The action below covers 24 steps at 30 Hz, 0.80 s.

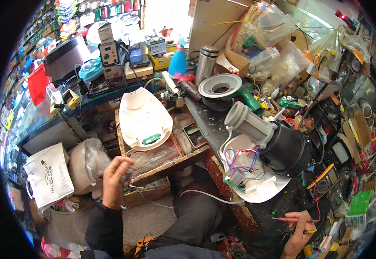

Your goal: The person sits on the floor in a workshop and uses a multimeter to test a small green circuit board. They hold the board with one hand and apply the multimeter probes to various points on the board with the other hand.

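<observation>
My left hand [115, 180] is raised in front of the open drawer, its fingers curled round a small greyish thing that I cannot make out. A thin pale cord runs close beside it. At the lower right, my right hand [299, 237] grips a red test probe [288, 219] and a dark probe with a yellowish end [308, 232]. The red lead climbs toward a yellow-edged multimeter [324, 183] on the bench. Left of the meter lies an opened white appliance shell [261, 190] with red and blue wires, a green circuit board [234, 183] and a white cord [209, 196].
A white casing half [142, 116] rests across the wooden drawer [170, 163]. A black motor housing [287, 149] with a grey tube leans over the shell. Behind stand a steel flask [207, 64] and a blue spray bottle [178, 62]. Clutter and tools crowd the right side.
</observation>
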Each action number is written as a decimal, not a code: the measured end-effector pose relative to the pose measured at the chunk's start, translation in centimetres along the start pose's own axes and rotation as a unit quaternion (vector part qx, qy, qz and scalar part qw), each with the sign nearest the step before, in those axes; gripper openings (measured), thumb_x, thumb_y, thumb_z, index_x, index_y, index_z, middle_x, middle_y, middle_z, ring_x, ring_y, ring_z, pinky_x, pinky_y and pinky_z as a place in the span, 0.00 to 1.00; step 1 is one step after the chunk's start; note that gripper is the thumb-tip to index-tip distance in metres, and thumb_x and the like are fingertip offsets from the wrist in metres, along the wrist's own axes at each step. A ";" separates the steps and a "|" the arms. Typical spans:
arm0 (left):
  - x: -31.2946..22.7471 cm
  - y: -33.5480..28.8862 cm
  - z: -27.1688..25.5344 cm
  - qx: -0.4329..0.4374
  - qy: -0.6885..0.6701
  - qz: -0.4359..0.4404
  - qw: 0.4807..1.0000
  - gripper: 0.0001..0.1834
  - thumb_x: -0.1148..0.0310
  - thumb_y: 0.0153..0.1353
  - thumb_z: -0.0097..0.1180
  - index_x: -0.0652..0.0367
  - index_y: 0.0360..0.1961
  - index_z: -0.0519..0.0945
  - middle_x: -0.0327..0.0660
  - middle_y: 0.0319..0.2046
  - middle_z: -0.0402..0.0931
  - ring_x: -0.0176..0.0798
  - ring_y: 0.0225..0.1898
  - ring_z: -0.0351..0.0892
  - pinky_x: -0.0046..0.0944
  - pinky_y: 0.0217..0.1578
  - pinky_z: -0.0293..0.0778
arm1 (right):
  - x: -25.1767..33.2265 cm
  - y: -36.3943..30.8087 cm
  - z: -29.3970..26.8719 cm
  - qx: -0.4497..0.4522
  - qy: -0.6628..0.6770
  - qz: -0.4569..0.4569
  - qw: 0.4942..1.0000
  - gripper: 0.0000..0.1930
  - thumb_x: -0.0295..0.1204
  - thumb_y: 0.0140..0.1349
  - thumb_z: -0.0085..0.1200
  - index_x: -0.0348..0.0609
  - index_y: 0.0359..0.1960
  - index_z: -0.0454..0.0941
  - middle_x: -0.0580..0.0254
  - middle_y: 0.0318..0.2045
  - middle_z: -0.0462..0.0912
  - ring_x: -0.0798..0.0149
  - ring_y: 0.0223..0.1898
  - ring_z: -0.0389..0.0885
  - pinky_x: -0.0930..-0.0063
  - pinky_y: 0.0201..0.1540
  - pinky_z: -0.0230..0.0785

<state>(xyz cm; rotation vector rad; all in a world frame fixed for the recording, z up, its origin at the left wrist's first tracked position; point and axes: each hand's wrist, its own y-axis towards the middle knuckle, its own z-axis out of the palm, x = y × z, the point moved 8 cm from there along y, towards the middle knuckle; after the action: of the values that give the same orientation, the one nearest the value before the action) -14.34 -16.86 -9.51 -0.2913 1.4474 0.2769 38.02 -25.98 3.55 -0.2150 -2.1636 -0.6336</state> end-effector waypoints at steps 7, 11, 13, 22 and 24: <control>3.6 -0.5 1.8 0.059 -0.114 -0.076 0.989 0.08 0.65 0.79 0.59 0.56 0.52 0.82 0.35 0.42 0.84 0.30 0.38 0.80 0.31 0.32 0.71 | -2.3 -1.6 2.6 0.153 0.240 0.144 0.948 0.13 0.33 0.84 0.56 0.36 0.44 0.86 0.68 0.29 0.82 0.78 0.25 0.73 0.80 0.25 0.61; 3.6 2.4 -1.8 -0.041 -0.118 -0.078 0.989 0.10 0.59 0.80 0.60 0.53 0.46 0.79 0.30 0.31 0.77 0.27 0.30 0.80 0.29 0.23 0.64 | -3.6 0.0 3.0 0.141 0.180 0.033 0.973 0.16 0.32 0.84 0.54 0.34 0.37 0.83 0.65 0.26 0.78 0.77 0.24 0.71 0.79 0.23 0.63; 2.8 3.3 -2.8 -0.034 -0.107 -0.055 0.992 0.10 0.59 0.81 0.60 0.53 0.46 0.79 0.30 0.31 0.77 0.26 0.29 0.78 0.28 0.22 0.62 | -4.8 -0.5 2.8 0.143 0.211 0.119 0.960 0.14 0.33 0.84 0.55 0.36 0.40 0.85 0.67 0.28 0.81 0.77 0.25 0.73 0.79 0.24 0.63; 2.5 0.1 4.4 0.157 -0.171 -0.076 0.970 0.24 0.77 0.65 0.53 0.60 0.63 0.78 0.47 0.60 0.83 0.40 0.62 0.81 0.39 0.51 0.76 | -3.2 -0.2 3.3 0.134 0.268 0.180 0.937 0.14 0.35 0.83 0.59 0.37 0.42 0.86 0.67 0.30 0.83 0.75 0.23 0.73 0.78 0.24 0.63; 2.0 -1.2 7.0 0.240 -0.214 -0.074 0.944 0.30 0.75 0.62 0.54 0.61 0.67 0.77 0.49 0.68 0.79 0.44 0.70 0.77 0.41 0.55 0.76 | -3.1 0.0 3.5 0.124 0.288 0.178 0.933 0.13 0.35 0.83 0.60 0.37 0.43 0.86 0.67 0.31 0.83 0.76 0.23 0.73 0.78 0.24 0.63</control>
<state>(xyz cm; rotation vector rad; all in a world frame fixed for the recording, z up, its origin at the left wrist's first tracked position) -7.23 -15.48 -10.77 0.0600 1.0138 -0.1364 37.53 -24.01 -0.68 -0.2424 -1.5605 -0.1742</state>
